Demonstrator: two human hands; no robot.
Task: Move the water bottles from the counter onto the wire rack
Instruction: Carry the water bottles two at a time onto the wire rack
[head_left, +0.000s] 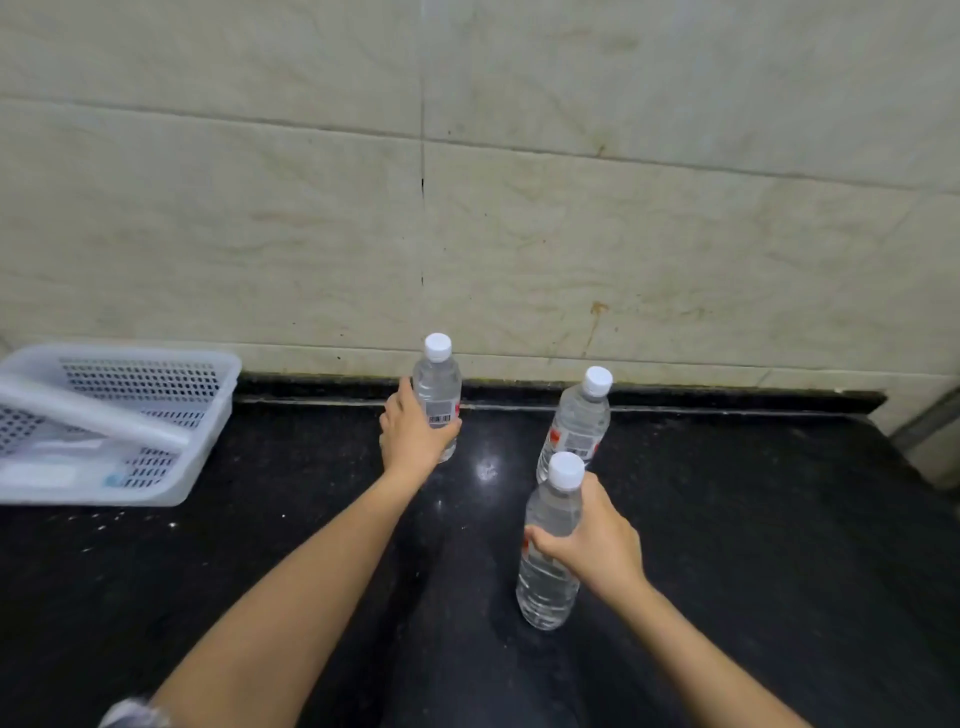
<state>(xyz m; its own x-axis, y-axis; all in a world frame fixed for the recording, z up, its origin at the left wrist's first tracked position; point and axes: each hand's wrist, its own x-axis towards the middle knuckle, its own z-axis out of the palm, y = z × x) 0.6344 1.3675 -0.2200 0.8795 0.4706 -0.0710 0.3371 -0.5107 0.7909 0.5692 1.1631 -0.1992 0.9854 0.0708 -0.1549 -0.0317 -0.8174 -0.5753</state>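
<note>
Three clear water bottles with white caps stand upright on the black counter (727, 519). My left hand (413, 434) is wrapped around the far bottle (437, 387) near the wall, at its label. My right hand (597, 540) grips the near bottle (553, 519) around its middle. A third bottle (579, 421) stands free just behind the near one, touched by neither hand. No wire rack is in view.
A white perforated plastic basket (156, 415) sits on the counter at the left, with a second tray tilted inside it. A beige tiled wall (467, 208) rises right behind the counter. A pale object stands at the far right edge (935, 441).
</note>
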